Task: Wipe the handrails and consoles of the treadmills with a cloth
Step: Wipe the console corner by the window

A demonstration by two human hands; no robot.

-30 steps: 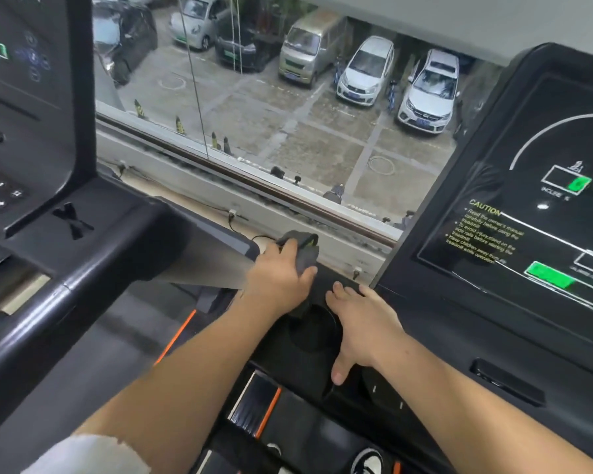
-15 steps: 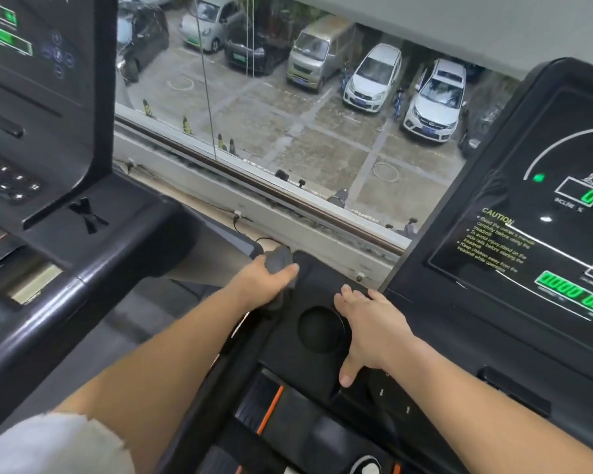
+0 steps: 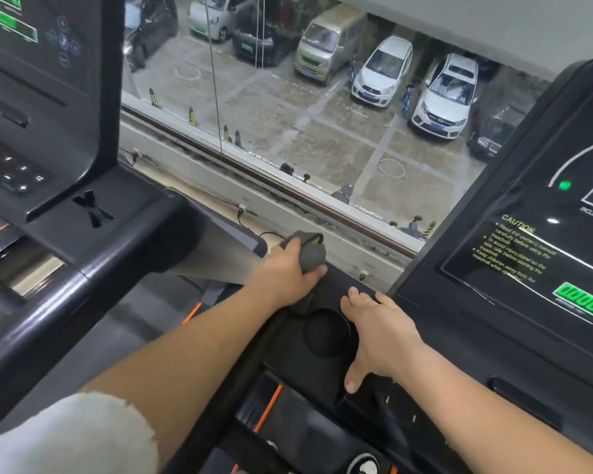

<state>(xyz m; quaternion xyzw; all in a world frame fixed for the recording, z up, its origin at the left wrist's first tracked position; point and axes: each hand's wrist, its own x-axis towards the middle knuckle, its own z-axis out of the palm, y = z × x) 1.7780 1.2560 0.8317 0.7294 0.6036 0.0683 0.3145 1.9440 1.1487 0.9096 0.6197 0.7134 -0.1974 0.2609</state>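
Fingers of the left hand (image 3: pixel 281 271) grip a grey cloth (image 3: pixel 309 252) on the treadmill's front corner; the right hand (image 3: pixel 379 331) rests flat beside the cup holder (image 3: pixel 327 333), fingers together, thumb apart.

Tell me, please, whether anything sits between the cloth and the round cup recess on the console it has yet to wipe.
Nothing visible does. The cloth is bunched in the left hand just beyond the cup recess; the right hand rests on its right rim.

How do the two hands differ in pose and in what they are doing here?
The left hand is closed around a grey cloth at the console's far corner; the right hand holds nothing. The left is curled, the right lies flat, fingers spread, beside the cup holder. Both touch the same console.
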